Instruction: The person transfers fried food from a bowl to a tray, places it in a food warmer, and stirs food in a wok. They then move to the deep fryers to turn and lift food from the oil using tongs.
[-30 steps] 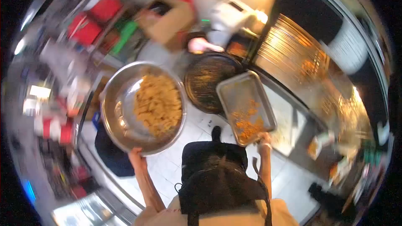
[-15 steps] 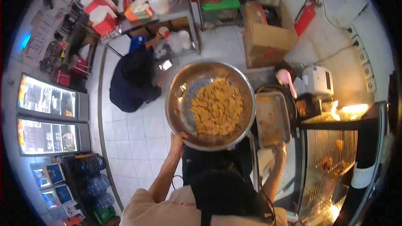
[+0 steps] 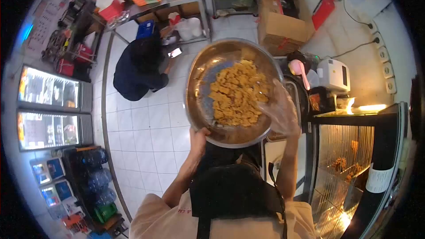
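A wide steel bowl (image 3: 201, 119) is tilted in front of my body, holding a heap of golden, crumbly food pieces (image 3: 239, 93). My left hand (image 3: 199, 140) grips the bowl's lower left rim, thumb over the edge. At the right rim is my right hand (image 3: 282, 113) in a loose clear plastic glove, its fingertips over the inside of the bowl beside the food. Blur and the baggy glove hide how those fingers are bent. Behind that hand, a metal tray (image 3: 292, 89) shows only in part.
A co-worker in dark clothes (image 3: 139, 71) crouches at the left near a lit phone (image 3: 175, 52). On the right stand a lit glass food warmer (image 3: 345, 163), a white machine (image 3: 334, 75) and a pink ladle-like utensil (image 3: 302, 71). A cardboard box (image 3: 283, 28) sits ahead.
My right hand has left the metal tray's near edge and come up to the bowl's right rim. The bowl, held by my left hand, appears higher and further right in view.
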Demonstrator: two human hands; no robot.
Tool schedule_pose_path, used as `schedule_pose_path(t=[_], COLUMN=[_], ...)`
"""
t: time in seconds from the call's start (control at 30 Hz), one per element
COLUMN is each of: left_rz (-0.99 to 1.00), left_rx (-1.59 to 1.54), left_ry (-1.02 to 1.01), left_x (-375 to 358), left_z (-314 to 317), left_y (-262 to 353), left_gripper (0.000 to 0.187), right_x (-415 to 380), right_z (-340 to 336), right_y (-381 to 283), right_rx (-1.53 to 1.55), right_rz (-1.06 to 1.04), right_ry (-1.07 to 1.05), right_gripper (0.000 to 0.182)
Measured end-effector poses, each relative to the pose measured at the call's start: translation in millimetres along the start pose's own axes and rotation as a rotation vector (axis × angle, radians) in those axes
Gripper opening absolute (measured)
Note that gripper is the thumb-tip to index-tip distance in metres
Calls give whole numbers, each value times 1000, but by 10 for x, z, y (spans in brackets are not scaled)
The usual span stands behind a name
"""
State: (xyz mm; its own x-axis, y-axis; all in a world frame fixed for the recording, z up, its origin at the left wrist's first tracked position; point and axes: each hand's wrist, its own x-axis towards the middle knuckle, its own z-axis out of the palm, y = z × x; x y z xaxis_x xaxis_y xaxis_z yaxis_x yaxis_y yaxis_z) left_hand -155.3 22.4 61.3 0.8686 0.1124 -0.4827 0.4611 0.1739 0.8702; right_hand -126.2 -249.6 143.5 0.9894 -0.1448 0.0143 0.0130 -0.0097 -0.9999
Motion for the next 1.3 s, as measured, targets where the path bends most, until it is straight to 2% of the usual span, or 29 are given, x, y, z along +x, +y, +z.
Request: schedule_pose_path(t=[0.07,0.1,0.13,0.2,0.3,0.4,0.57,0.6,0.7,0.8,0.93,1.03,1.13,1.23,1.3], left_rz=[1,2,18,1,-1,21,90,155,155,133,210,344,278,101,182], left_rx=[-54,-81,2,-4,-63,-45,-97,-75,-36,-99,-131,-51,-56,-9,-63], left_ry=[51,73,-36,-33,-3,39,81,98,60,106,99,114,152,153,233], left_x=[-153,-237,-355,-481,-638,-724,-777,-790,-846,-898,-820,-750,-890,-1058,-1135], left_z=[65,69,48,124,98,4,-22,-7,-74,-30,19,7,-26,-113,-78], left_y=[35,59,133,-59,-220,-422,-595,-566,-555,-496,-394,-334,-257,-221,-225], left_gripper=[28,29,32,33,35,38,38,39,40,41,42,40,38,38,33], right_x=[314,342,370,338,133,6,-187,-218,-323,-406,-481,-528,-618,-707,-806], right_z=[204,267,329,317,395,557,751,788,865,832,961,1019,1056,1115,1130], right_y=[135,235,334,607,837,627,845,875,779,650,615,633,640,660,696], right_rx=[-725,-900,-1075,-1055,-1140,-1056,-1118,-1131,-1102,-1091,-1009,-982,-972,-964,-924], right_rz=[-35,-37,-44,-12,-57,38,12,-7,-9,-7,-43,-64,-89,-113,-113], right_ry=[-27,-47,-68,-156,-292,-307,-569,-633,-546,-453,-528,-611,-727,-825,-849], right_gripper=[89,94,99,106,105,103,107,108,108,109,103,100,98,96,92])
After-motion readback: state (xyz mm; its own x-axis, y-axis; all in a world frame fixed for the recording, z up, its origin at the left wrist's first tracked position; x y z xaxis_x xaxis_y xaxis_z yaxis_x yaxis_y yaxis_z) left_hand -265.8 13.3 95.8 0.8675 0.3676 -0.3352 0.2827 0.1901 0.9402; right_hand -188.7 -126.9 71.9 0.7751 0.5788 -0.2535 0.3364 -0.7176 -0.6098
